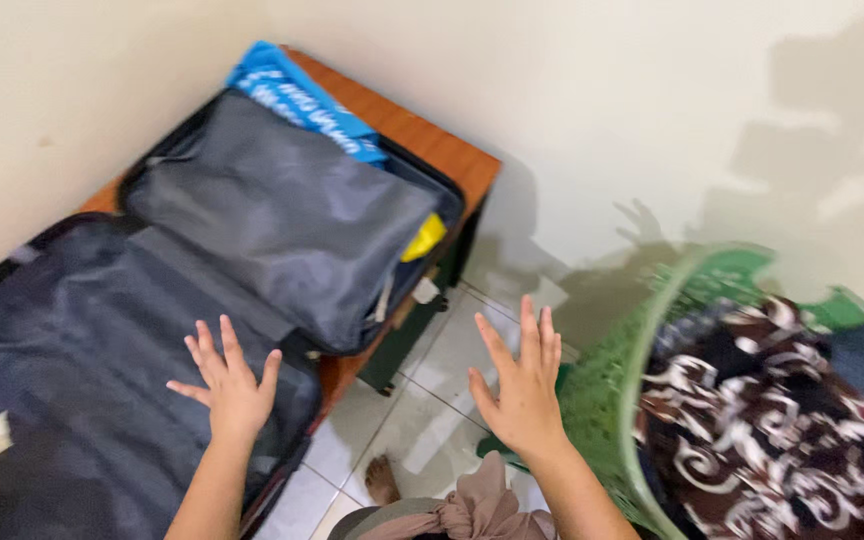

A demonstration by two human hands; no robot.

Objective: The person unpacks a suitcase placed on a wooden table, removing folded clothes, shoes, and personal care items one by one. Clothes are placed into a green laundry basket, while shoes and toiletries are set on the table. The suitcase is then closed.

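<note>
Wall-side suitcase [152, 330] under left hand [230, 385]

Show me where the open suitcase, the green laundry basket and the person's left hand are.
open suitcase [282, 215]: head view, grey inner lining.
green laundry basket [602, 390]: head view, mesh wall.
left hand [232, 390]: head view, back of hand.

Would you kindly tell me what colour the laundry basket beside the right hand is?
The laundry basket is green, seen best in the head view.

Open suitcase [152, 330] on low table [432, 150] at left, laundry basket [622, 390] on floor right.
</note>
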